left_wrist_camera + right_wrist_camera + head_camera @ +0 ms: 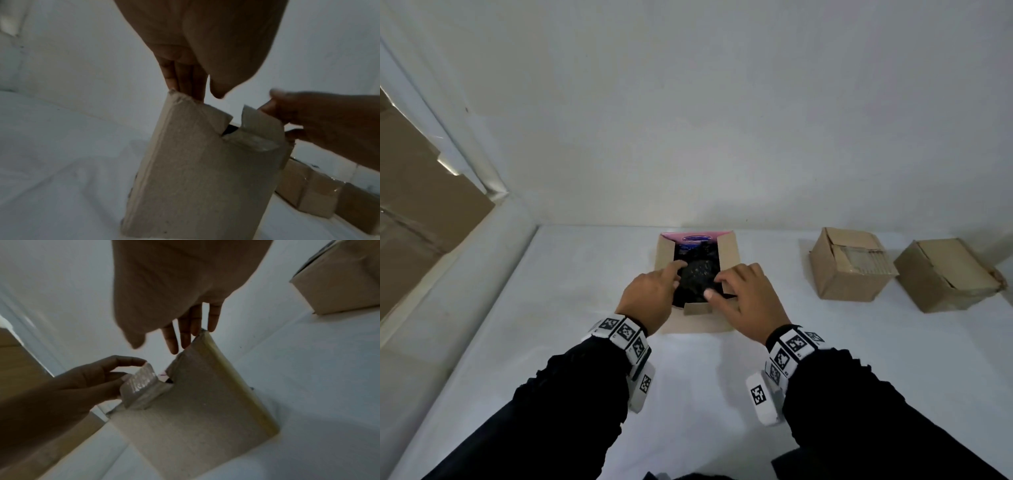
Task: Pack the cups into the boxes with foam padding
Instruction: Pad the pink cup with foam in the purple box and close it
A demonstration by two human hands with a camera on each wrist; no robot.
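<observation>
An open cardboard box point(664, 253) stands on the white table, holding a black speckled foam bundle point(698, 272); no cup shows. A pink and blue printed card point(697, 237) lies at the box's far end. My left hand point(664, 281) reaches in from the left, straight fingers touching the bundle. My right hand point(729, 284) comes over the right wall, fingers on the bundle, thumb above the near flap. In the left wrist view, straight left fingers point(185, 78) dip behind the box point(195, 170). In the right wrist view, spread right fingers point(185, 334) touch the box point(195, 410) rim.
Two closed, taped cardboard boxes point(849, 263) point(945, 274) stand to the right on the table. A white wall rises right behind the open box. Flat cardboard point(421, 205) leans behind a clear sheet at the far left. White cloth covers the table.
</observation>
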